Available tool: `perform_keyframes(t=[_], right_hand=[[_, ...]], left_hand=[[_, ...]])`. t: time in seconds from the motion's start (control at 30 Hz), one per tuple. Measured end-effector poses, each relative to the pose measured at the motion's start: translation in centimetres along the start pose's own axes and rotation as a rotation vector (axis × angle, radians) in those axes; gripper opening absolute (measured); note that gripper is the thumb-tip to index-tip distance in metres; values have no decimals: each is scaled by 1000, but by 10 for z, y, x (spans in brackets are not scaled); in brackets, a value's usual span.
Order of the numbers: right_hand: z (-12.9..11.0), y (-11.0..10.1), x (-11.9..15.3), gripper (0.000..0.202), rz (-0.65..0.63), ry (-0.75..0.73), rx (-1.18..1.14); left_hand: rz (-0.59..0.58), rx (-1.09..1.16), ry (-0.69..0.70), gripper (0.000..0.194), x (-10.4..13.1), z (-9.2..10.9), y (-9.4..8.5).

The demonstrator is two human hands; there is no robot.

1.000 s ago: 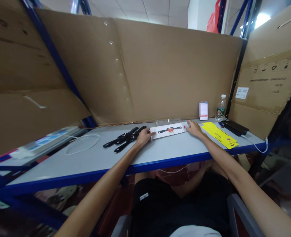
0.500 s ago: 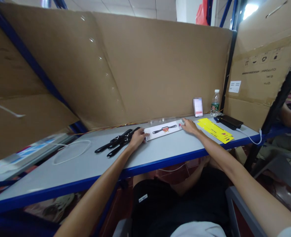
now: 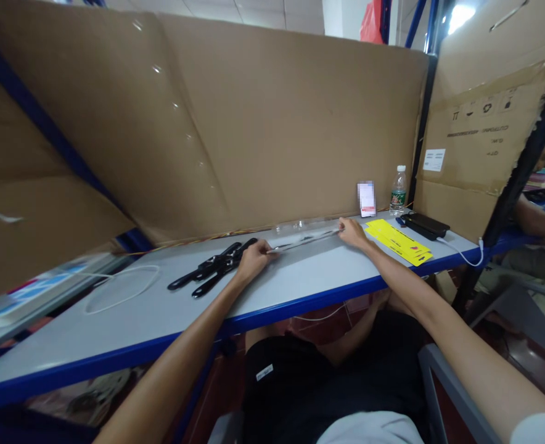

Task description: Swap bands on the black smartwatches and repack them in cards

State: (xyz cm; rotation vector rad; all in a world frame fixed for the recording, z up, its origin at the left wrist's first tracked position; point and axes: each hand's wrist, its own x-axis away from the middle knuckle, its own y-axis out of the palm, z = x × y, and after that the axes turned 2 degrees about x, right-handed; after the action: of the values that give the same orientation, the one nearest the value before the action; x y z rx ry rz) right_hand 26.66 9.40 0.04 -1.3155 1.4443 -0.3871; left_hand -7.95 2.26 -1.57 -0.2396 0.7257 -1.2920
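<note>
A thin white printed card (image 3: 306, 240) is stretched between my hands, tilted so that I see it nearly edge-on. My left hand (image 3: 253, 260) pinches its left end, and my right hand (image 3: 352, 233) has its fingers closed on the right end. Just left of my left hand lie several black two-handled tools, which look like spokeshaves (image 3: 217, 266); my hand partly covers them. Behind the card, clear plastic packaging (image 3: 295, 226) rests against the cardboard wall.
Yellow printed cards (image 3: 399, 240) lie right of my right hand. Beyond them are a black power bank (image 3: 425, 226) with a white cable, a phone (image 3: 366, 198) and a water bottle (image 3: 398, 191). A white cable (image 3: 124, 290) loops at left. Cardboard (image 3: 272, 123) closes the back.
The card has tilted from showing its printed tool picture to nearly edge-on. Both hands keep hold of its ends. The view has shifted slightly.
</note>
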Motion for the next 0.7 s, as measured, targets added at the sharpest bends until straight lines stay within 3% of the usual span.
perform_keyframes(t=[0.1, 0.47, 0.7], right_hand=[[-1, -1, 5, 27, -70, -43, 47], [-12, -7, 13, 33, -124, -56, 203], [-20, -18, 16, 35, -143, -58, 301]], left_hand=[[-44, -58, 32, 38, -2, -1, 1], [-147, -192, 110, 60, 9, 14, 2], [-96, -565, 310, 53, 28, 37, 8]])
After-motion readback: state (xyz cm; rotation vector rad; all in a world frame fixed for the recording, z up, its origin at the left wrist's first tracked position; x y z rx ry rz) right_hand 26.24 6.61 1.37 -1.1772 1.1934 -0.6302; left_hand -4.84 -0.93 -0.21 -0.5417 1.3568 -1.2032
